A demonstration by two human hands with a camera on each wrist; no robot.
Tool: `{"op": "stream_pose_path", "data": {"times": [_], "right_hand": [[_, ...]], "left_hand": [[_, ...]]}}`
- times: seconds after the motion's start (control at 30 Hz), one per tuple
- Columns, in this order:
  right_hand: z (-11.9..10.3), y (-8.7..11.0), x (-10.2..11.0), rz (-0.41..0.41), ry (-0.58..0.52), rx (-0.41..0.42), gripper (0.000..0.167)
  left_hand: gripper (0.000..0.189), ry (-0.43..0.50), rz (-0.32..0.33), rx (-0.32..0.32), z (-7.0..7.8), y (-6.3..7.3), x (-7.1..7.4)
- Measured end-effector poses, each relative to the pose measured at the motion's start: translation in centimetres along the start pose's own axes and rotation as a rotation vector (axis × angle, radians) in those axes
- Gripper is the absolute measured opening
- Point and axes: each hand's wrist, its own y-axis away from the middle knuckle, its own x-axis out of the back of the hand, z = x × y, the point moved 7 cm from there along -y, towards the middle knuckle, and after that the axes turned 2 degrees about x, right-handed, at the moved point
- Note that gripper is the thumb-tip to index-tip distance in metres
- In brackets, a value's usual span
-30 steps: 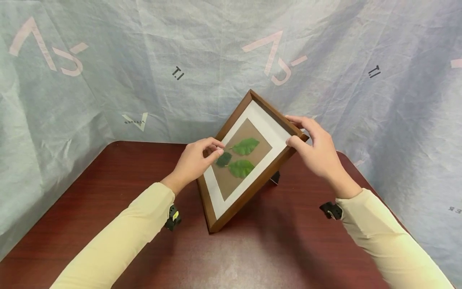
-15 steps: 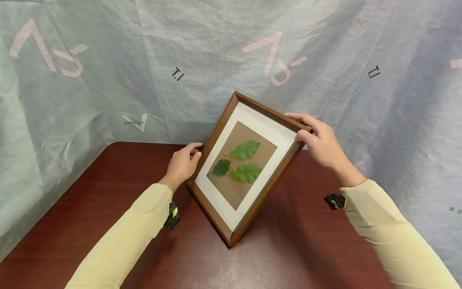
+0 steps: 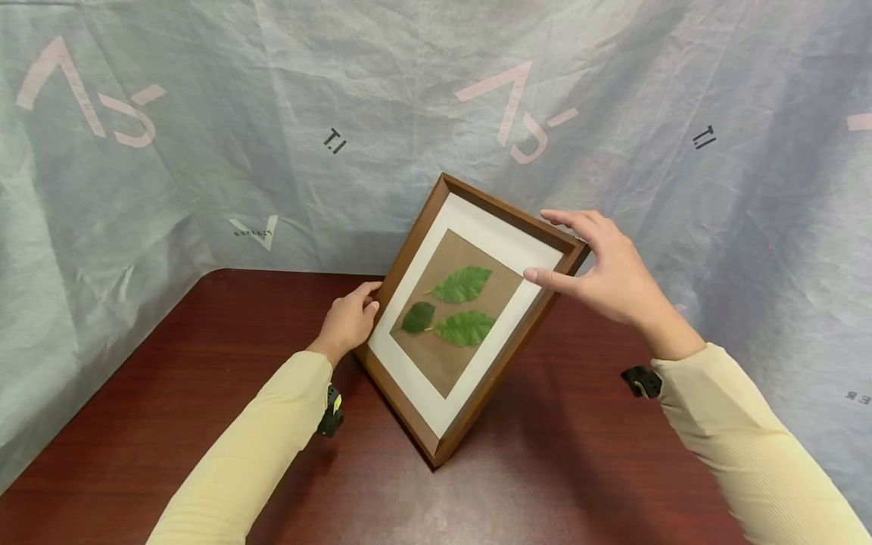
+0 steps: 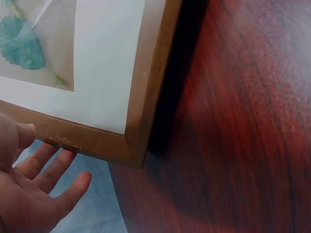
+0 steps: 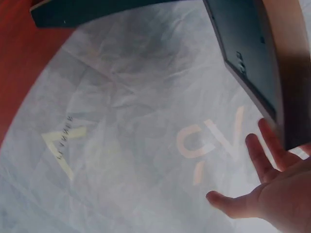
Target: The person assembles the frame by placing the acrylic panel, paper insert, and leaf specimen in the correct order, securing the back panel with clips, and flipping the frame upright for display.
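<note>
A brown wooden picture frame (image 3: 500,209) stands tilted on one corner, leaning back above the table. Inside its white mat (image 3: 477,365) are three green leaves (image 3: 466,328) on a brown backing. My left hand (image 3: 346,322) pinches the frame's left edge, thumb at the front and fingertips behind, as the left wrist view shows. Around the upper right corner my right hand (image 3: 609,272) is spread, its thumb straight across the front and fingers behind the top edge. The right wrist view shows the dark back panel (image 5: 243,43) and a dark stand leg (image 5: 97,10).
A glossy reddish-brown table (image 3: 204,378) lies under the frame. Grey fabric (image 3: 381,91) with printed marks hangs behind it and at both sides. Dark devices (image 3: 642,381) are worn at both wrists.
The frame has turned to face more forward, its lower corner moving right and nearer. My left hand went from in front of the picture to the left edge. My right hand has loosened its grip.
</note>
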Motion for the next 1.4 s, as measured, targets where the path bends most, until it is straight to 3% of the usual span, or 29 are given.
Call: {"op": "stream_pose_path", "data": {"times": [0.23,0.4,0.93,1.07,1.4], "right_hand": [[-1.3,0.3,0.3,-0.02,0.236,0.094,0.097],[-1.5,0.2,0.3,-0.038,0.287,0.108,0.1],[0.6,-1.3,0.2,-0.185,0.282,0.057,0.104],[1.3,-1.9,0.1,-0.224,0.254,0.049,0.104],[2.4,-3.0,-0.3,-0.278,0.214,0.01,0.105]], "left_hand": [[0.047,-0.013,-0.019,0.003,0.1,-0.1,0.0],[0.047,-0.018,-0.031,0.015,0.0,-0.2,-0.2],[0.043,-0.05,-0.04,-0.004,-0.3,0.5,0.5],[0.043,-0.082,-0.078,-0.014,-0.4,0.6,0.6],[0.045,-0.063,-0.197,-0.045,-0.7,0.6,0.4]]}}
